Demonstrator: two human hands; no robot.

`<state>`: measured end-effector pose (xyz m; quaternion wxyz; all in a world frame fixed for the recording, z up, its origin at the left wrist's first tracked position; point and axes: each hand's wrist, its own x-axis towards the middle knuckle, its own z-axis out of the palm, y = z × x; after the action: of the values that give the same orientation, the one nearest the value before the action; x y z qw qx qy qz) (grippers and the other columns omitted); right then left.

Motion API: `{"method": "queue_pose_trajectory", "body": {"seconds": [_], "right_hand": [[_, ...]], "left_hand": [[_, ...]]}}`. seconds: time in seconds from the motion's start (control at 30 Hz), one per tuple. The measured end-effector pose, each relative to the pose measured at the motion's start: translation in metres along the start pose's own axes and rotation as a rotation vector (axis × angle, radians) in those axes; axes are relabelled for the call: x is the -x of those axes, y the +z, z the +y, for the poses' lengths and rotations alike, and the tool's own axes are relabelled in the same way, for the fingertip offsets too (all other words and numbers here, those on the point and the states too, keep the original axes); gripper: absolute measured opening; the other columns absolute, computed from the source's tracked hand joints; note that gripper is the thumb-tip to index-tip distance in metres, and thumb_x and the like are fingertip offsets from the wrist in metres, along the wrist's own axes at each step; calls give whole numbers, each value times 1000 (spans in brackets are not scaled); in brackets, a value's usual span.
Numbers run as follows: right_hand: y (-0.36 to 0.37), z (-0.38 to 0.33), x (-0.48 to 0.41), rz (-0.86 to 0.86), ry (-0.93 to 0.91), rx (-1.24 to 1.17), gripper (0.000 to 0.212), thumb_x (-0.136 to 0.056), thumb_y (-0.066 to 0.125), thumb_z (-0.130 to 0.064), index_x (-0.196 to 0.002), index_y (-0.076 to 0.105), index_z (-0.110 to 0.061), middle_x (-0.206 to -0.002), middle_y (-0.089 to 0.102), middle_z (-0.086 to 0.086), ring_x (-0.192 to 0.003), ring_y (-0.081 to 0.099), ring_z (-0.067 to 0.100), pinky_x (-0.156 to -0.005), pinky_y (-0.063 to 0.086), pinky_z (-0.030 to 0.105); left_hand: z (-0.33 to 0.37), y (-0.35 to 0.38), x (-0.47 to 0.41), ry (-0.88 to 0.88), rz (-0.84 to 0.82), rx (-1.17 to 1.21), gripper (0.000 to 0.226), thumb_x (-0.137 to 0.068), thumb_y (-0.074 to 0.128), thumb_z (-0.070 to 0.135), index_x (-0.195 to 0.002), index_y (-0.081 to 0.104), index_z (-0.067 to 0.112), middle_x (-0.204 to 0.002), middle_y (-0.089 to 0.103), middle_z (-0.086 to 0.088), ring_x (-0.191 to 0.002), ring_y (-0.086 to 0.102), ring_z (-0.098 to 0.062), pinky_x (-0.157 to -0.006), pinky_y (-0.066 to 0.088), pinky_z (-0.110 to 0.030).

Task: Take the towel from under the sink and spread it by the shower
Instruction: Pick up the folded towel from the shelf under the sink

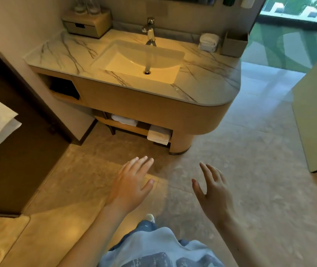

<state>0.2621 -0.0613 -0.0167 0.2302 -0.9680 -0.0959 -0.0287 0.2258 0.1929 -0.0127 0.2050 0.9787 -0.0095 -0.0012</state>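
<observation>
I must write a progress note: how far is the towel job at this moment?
Nothing is done yet. Both folded towels, the near one and the one behind it, lie on the shelf under the sink. In hand: nothing; the left hand and right hand are open and empty, held out above the floor. Left: take a towel and spread it by the shower, which is not clearly in view.

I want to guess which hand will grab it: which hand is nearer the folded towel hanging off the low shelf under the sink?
Left, narrowly. The left hand is just below the folded towel; the right hand is lower and further right.
</observation>
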Motion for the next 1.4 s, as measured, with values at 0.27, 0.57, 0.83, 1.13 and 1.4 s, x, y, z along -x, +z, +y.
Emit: {"method": "queue_pose_trajectory", "body": {"seconds": [0.27,0.57,0.83,1.13,1.4], "right_hand": [[19,-48,-119,17,-74,6,54,-96,55,-40,-140,51,-9,-138,57,11,-130,49,29,-104,45,49],[40,-30,-221,-26,-110,3,57,-93,51,-44,-140,51,-11,-137,57,10,-128,51,29,-100,48,48],[41,-27,-308,0,-166,-9,54,-89,64,-34,-136,55,-9,-134,59,10,-123,55,29,-98,49,47],[54,-51,-349,56,-72,19,56,-91,63,-36,-140,52,-10,-137,57,12,-126,52,32,-100,46,51],[95,-111,-335,117,48,12,58,-90,65,-33,-141,50,-10,-139,55,14,-129,49,33,-102,45,53]], "left_hand": [[-63,-50,-107,0,66,-15,60,-94,32,52,-149,38,28,-153,41,3,-143,31,-19,-113,20,-37],[-90,-18,-195,-67,37,21,57,-94,37,51,-148,35,31,-150,46,4,-140,36,-19,-109,37,-44],[-89,-29,-272,-91,44,16,58,-96,34,54,-149,34,31,-152,42,6,-142,31,-16,-111,30,-39],[-111,-57,-328,43,-14,-55,62,-94,31,55,-149,36,27,-154,41,3,-143,32,-19,-114,19,-34],[-174,-85,-334,180,-83,-66,62,-93,36,53,-149,37,27,-154,40,3,-143,32,-19,-114,16,-34]]}}
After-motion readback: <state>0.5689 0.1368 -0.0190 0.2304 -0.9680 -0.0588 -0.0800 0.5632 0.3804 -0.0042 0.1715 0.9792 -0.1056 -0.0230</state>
